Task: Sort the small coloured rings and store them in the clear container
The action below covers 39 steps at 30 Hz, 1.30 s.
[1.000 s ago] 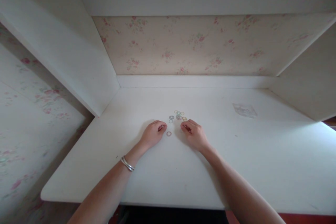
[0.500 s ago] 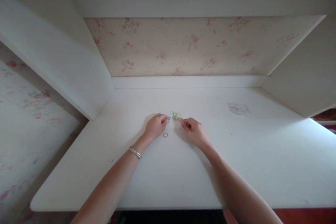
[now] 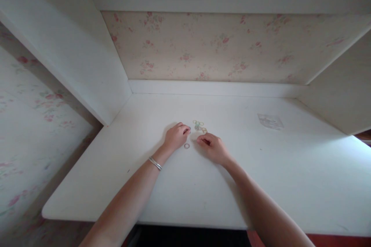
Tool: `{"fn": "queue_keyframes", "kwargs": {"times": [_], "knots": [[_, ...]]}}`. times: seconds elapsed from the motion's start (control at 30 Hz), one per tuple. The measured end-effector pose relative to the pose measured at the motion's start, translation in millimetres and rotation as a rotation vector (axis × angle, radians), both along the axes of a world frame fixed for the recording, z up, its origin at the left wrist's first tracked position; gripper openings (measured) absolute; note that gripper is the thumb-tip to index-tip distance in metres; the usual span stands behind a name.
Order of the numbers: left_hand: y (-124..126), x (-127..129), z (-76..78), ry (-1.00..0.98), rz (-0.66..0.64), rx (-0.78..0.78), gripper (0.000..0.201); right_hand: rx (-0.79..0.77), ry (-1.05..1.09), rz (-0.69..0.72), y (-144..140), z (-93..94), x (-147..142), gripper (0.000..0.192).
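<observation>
On the white tabletop lies a cluster of small thin rings (image 3: 198, 127), grey, green and yellow, some overlapping. They look like little elastic bands, but the size leaves the material unclear. My left hand (image 3: 176, 136) is just left of the cluster, thumb and fingers pinched together at a small dark ring (image 3: 189, 129), mostly hidden by the fingertips. My right hand (image 3: 212, 146) is closed in a pinch in front of the yellow rings (image 3: 204, 129); whatever its fingertips hold is hidden. One pinkish ring (image 3: 187, 146) lies apart, between the hands and nearer me.
A clear plastic bag (image 3: 270, 121) lies on the tabletop (image 3: 185, 197) to the right. White panels (image 3: 110, 96) stand at both sides, and a low ledge (image 3: 217, 88) runs along the back below flowered wallpaper. A tiny dark mark (image 3: 128, 171) is left of my left forearm.
My right hand has drawn back from the yellow rings toward me and left, leaving them on the table. The left hand stays by the dark ring. The whole view has shifted slightly.
</observation>
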State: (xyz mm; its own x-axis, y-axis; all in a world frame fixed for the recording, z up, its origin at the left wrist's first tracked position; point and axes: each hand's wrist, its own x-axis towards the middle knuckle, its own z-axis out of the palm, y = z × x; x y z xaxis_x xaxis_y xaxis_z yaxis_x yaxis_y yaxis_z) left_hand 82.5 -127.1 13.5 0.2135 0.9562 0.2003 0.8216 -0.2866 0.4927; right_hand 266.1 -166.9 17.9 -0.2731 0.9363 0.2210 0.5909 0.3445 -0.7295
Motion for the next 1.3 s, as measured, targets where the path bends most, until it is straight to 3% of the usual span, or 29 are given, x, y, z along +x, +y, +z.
{"fn": "queue_keyframes", "kwargs": {"times": [0.4,0.67,0.9,1.07,1.3], "knots": [[-0.9,-0.4,-0.8,-0.011,0.013,0.003,0.019,0.03,-0.072,0.113,-0.6,1.7,3.4,0.02],[7.6,-6.1,-8.4,-0.185,-0.021,0.043,0.018,0.079,-0.149,-0.007,1.6,-3.2,5.1,0.021],[-7.6,-11.7,1.0,-0.235,-0.117,0.038,0.023,0.076,-0.297,0.035,-1.9,-1.8,7.1,0.019],[-30.1,-14.8,11.7,-0.174,-0.264,0.015,0.022,0.082,-0.215,0.069,-0.8,-2.2,7.0,0.018],[-45.6,-8.8,17.4,0.013,-0.365,0.029,0.025,0.101,0.035,-0.143,9.0,-9.5,11.2,0.023]]}}
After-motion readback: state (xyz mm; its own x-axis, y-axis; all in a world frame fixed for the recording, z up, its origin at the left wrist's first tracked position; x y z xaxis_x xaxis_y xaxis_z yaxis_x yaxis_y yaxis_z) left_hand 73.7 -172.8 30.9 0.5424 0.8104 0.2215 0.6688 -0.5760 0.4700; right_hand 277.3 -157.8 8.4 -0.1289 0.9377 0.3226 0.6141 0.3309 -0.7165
